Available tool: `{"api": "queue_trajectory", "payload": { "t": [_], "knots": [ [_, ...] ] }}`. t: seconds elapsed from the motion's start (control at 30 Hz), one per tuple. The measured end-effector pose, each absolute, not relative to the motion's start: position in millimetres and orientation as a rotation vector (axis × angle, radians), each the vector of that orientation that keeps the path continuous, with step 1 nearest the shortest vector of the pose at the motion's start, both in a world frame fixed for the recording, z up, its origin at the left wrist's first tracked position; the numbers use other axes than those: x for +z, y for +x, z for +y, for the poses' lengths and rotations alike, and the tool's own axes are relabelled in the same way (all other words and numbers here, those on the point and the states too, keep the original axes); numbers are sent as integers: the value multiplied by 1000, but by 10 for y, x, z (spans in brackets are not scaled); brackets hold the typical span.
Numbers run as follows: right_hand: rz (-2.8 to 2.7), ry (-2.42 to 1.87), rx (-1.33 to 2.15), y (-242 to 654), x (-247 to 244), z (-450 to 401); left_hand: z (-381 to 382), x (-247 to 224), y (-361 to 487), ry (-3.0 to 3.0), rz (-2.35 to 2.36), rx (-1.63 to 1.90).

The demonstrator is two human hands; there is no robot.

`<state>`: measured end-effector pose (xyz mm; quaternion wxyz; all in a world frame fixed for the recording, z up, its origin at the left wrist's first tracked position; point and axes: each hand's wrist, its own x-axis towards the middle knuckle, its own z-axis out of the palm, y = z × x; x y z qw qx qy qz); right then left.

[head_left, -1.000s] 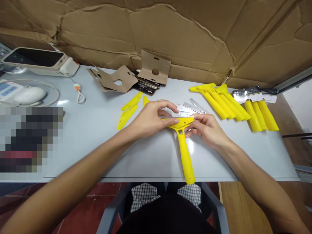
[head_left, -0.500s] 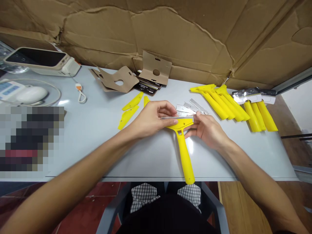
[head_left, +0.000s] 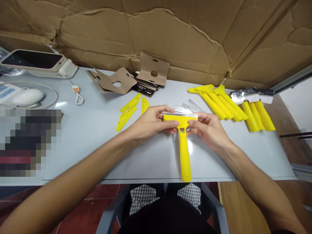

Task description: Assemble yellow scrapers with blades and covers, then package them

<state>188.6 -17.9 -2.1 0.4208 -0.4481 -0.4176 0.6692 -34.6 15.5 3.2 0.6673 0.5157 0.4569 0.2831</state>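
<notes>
in the head view, the yellow scraper (head_left: 184,149) is held over the table (head_left: 151,161), handle toward the person, a metal blade (head_left: 180,114) along its head. the left hand (head_left: 154,122) pinches the head's left side, thumb in front and fingers curled behind; the right hand (head_left: 210,128) pinches the right side likewise. it looks like light, stiff, smooth plastic; the blade is probably sharp, so the handle or lower head seems the safest hold.
</notes>
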Motion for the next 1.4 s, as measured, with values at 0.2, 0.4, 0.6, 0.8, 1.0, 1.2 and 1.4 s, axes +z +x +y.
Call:
{"api": "queue_trajectory", "payload": {
  "t": [0.2, 0.4, 0.6, 0.8, 1.0, 1.2, 1.4],
  "knots": [
    [-930, -1141, 1708, 1870, -61, -160, 63, -11, -249, 981, 1091, 785],
    [-817, -1091, 1897, 1665, -119, -301, 0, -14, -216, 1086, 1165, 922],
    [-677, -1175, 1871, 1565, -71, -382, -71, -23, -171, 1088, 1066, 982],
    [-710, -1272, 1771, 1554, -52, -399, -89, -112, -110, 1035, 1045, 916],
    [-724, -1320, 1733, 1597, -67, -362, 225, 86, -456, 1369, 1218, 1034],
    [-881, -1364, 1722, 1640, -65, -341, 498, 242, -995, 2136, 1464, 765],
    [-948, -1424, 1688, 1708, -58, -275, 496, 145, -1042, 2485, 1141, 97]
  ]
}}
